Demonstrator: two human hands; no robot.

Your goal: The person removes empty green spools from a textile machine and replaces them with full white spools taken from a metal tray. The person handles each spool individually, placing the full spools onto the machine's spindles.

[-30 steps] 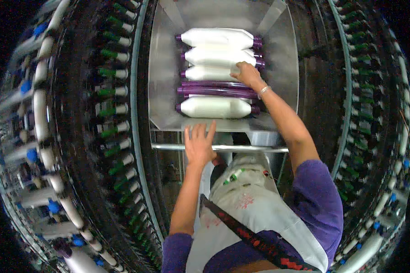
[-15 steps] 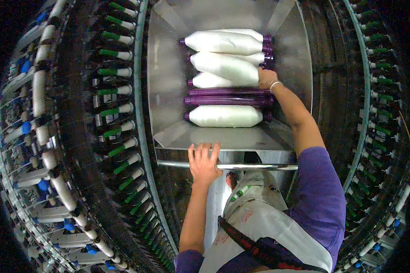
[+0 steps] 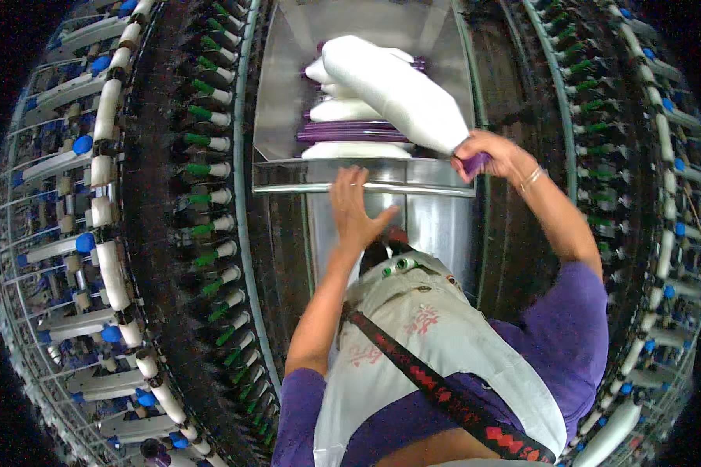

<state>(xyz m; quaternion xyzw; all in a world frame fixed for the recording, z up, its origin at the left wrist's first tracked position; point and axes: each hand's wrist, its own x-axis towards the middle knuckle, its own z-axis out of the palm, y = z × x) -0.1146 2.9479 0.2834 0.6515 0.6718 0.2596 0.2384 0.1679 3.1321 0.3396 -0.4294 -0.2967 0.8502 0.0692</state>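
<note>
We see a bright middle and dark rims: light falls from above onto the steel bin (image 3: pixel 288 117), whose walls throw back a soft glare, and the white bobbin (image 3: pixel 397 89) is close to washed out. The frame's corners go black. The fisheye bends the spindle rows (image 3: pixel 210 179) into arcs on both sides. The centre is fairly sharp; the outer rows turn soft and grainy

Hands (image 3: pixel 357 204): 2 | white yarn bobbins (image 3: pixel 397 89) in metal bin (image 3: pixel 284 109): 4 seen | empty purple tubes (image 3: pixel 354 131): count unclear | shoulder bag (image 3: pixel 432 342): 1
</note>
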